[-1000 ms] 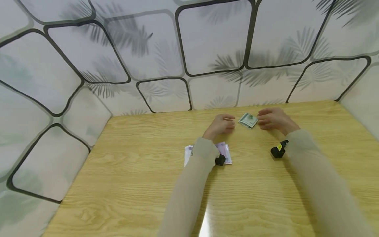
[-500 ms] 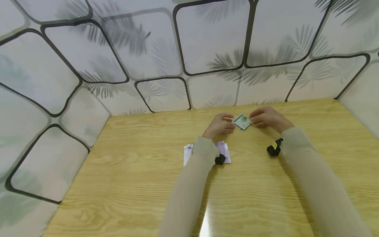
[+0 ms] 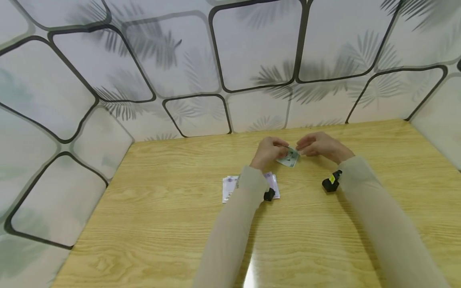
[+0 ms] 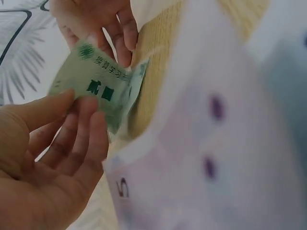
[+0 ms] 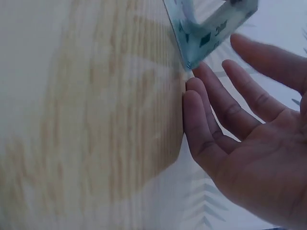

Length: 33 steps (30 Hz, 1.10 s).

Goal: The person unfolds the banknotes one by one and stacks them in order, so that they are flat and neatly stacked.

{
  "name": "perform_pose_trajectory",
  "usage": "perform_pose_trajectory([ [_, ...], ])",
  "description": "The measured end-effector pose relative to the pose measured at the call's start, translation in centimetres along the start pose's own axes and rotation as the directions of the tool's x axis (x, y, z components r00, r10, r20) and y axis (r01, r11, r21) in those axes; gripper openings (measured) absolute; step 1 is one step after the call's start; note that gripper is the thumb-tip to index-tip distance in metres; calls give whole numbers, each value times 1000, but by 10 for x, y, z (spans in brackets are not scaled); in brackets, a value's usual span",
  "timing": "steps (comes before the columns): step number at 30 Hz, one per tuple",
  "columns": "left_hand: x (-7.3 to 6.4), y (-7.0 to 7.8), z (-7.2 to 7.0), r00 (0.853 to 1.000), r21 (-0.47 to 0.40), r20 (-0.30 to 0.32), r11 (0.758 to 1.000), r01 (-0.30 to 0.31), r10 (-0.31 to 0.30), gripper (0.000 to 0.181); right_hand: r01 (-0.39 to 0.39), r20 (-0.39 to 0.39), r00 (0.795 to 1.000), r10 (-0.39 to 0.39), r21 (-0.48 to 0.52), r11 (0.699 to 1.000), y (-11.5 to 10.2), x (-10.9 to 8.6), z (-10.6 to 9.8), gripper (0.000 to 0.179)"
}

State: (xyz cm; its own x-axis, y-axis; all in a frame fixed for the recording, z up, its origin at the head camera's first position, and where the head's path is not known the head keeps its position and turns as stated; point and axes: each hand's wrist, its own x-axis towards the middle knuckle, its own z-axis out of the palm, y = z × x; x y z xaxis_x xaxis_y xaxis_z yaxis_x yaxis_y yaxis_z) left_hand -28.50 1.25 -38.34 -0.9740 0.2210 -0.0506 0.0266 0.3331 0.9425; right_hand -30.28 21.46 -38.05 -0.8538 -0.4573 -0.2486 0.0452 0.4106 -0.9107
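Note:
My left hand (image 3: 265, 153) pinches a green banknote (image 4: 103, 79) between thumb and fingers near the back of the table. Printed with Chinese characters, the note is lifted on one side and bends along its length. My right hand (image 3: 323, 146) is just to the right of it, fingers loosely extended and fingertips beside the note's corner in the right wrist view. Whether those fingertips touch the paper I cannot tell. Under my left forearm lie several pale purple banknotes (image 3: 229, 188), partly covered by the sleeve; a "5" shows on one in the left wrist view.
The wooden table (image 3: 162, 224) meets a patterned wall (image 3: 257, 48) behind the hands, and another wall stands at its left. Small black devices are at both wrists, one below the right cuff (image 3: 330, 184).
The green banknote has slid left from the right hand's fingertips to the left hand, which now pinches and raises it. The right hand has moved left as well.

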Motion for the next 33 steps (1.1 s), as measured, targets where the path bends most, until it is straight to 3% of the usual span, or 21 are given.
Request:
perform_pose_trajectory([
  [3,2,2,2,996,46,-84,999,-13,17,11,5,18,1000,-5,6,1000,-2,-1,1,53],
  [6,5,3,2,983,97,-180,995,-13,30,16,6,25,1000,-7,36,999,-4,-3,2,58],
  [11,7,4,1,962,-66,-272,997,-41,21,16,1,21,1000,-3,95,995,-4,-3,4,59],
  [14,5,4,0,963,-196,-270,980,-43,-12,13,-22,14,1000,21,114,993,-3,-3,7,59],
  [17,3,4,-4,964,-247,-264,968,-41,-27,12,-47,4,999,47,120,992,-2,-5,9,52],
  [23,-5,1,-21,975,-275,-215,961,2,-63,25,-51,-6,999,52,139,989,1,-8,7,32],
  [33,-13,-11,-44,994,-265,-89,964,33,-58,26,-33,-13,999,36,176,984,2,-10,6,43],
])
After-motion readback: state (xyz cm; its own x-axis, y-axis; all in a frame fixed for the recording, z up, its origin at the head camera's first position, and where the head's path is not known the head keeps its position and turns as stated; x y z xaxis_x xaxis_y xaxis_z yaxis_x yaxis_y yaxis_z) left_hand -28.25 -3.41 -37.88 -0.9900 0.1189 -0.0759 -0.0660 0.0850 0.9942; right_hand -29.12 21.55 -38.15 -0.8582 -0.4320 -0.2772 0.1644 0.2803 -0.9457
